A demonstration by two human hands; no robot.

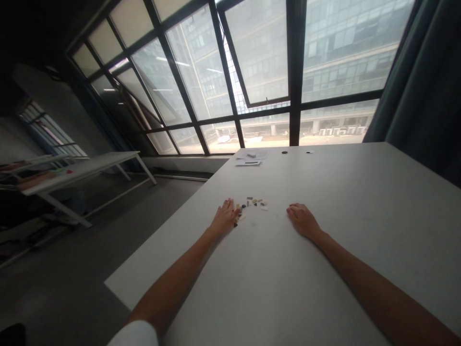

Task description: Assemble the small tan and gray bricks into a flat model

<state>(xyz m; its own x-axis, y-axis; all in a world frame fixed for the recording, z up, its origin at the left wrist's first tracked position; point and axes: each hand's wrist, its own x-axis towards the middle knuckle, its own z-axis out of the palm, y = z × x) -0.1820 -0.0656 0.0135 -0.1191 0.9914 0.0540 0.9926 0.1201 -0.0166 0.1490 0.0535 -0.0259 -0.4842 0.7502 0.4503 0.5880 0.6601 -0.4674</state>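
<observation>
On a white table, small scattered pieces, left hand flat beside them, right hand loosely open, well apart.

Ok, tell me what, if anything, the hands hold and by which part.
Nothing visibly held: the left hand rests beside small grey, cream and black pieces, the right hand on the white table.
</observation>
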